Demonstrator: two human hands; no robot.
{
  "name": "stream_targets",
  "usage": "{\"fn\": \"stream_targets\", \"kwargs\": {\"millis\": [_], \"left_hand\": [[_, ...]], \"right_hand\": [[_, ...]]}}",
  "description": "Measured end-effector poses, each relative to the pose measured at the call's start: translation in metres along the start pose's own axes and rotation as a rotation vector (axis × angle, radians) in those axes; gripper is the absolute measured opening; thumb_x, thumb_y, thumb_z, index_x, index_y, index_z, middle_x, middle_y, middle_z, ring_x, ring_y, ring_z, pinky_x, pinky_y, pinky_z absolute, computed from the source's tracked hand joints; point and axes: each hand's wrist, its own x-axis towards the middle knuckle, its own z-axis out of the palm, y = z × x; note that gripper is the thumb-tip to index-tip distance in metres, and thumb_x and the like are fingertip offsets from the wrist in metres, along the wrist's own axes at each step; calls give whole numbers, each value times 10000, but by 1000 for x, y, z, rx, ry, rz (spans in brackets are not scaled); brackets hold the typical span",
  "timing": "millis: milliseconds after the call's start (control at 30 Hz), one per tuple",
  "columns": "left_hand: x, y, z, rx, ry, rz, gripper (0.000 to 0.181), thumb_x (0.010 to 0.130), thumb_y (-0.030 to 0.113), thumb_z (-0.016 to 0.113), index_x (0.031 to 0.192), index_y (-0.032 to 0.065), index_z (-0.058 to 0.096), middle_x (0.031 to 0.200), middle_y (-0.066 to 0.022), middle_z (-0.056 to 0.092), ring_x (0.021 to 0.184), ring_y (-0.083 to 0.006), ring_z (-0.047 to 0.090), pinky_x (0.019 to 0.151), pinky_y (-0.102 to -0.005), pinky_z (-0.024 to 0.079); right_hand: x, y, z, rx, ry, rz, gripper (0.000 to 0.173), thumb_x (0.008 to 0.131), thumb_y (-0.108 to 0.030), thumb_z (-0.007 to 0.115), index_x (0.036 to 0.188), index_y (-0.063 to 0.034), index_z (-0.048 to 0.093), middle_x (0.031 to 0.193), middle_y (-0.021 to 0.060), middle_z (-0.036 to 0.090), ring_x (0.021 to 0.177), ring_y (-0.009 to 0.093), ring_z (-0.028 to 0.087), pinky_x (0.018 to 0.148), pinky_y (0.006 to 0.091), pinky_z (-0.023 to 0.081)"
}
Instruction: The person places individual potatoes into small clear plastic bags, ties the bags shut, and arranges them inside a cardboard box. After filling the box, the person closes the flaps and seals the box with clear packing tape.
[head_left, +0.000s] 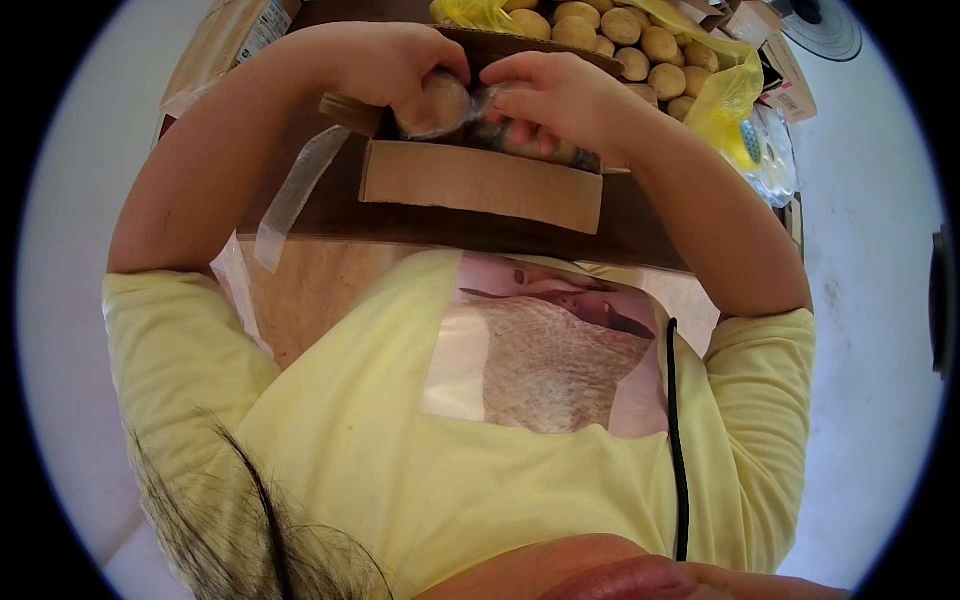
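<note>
An open cardboard box (480, 180) stands before me on a dark brown table, its near flap folded down towards me. My left hand (405, 71) reaches in over the left end, thumb and fingers around a round tan ball (444, 105) wrapped in clear plastic. Over the right part of the box is my right hand (555, 101), its fingers bent down against clear plastic wrap (487, 101). Beneath those fingers, a second wrapped tan piece (536, 142) partly shows inside the box. Whether the right fingers grip the wrap is not plain. The box's bottom is hidden.
Behind the box, a yellow plastic bag (724, 90) lies open around several bare tan balls (622, 28). Clear tape rolls (772, 157) are at the right edge. A tape strip (296, 199) hangs over the table's near edge. Another carton (217, 52) stands far left.
</note>
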Motion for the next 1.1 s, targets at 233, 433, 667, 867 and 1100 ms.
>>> {"fn": "stream_targets", "kwargs": {"millis": [233, 433, 667, 867, 1100], "left_hand": [[16, 14, 5, 360, -265, -76, 660, 605, 205, 784, 1187, 38, 520, 1062, -172, 614, 1004, -323, 585, 846, -380, 465], [26, -1, 0, 328, -362, -26, 691, 597, 193, 805, 1199, 31, 507, 1065, -176, 613, 1013, -319, 584, 848, -380, 462], [18, -11, 1, 300, -407, -43, 656, 596, 172, 810, 1159, 28, 506, 1065, -177, 607, 1002, -319, 584, 836, -388, 461], [12, -7, 4, 326, -370, -45, 627, 575, 97, 807, 1121, 42, 505, 1009, -151, 615, 966, -292, 586, 797, -387, 462], [14, -14, 7, 183, -434, 26, 587, 572, 56, 789, 1081, 51, 497, 978, -113, 606, 923, -250, 565, 794, -366, 449]], "right_hand": [[-20, -1, -3, -76, -27, -17, 373, 918, -142, 551, 1260, 4, 520, 913, 56, 666, 647, 55, 517, 536, 203, 440], [-24, 5, 1, -125, 14, -83, 348, 930, -145, 560, 1254, -24, 529, 885, 26, 657, 653, 42, 499, 555, 201, 426], [-21, 17, 7, -288, 29, -277, 272, 920, -112, 584, 1167, 3, 566, 857, 5, 624, 753, 65, 535, 686, 233, 464], [-23, 24, 8, -484, 184, -468, 273, 873, -122, 596, 1122, -10, 588, 960, 103, 631, 879, 207, 593, 785, 325, 483], [-26, 22, 7, -740, 236, -503, 308, 837, -184, 584, 1091, -10, 607, 1066, 167, 621, 1059, 323, 564, 915, 408, 454]]}}
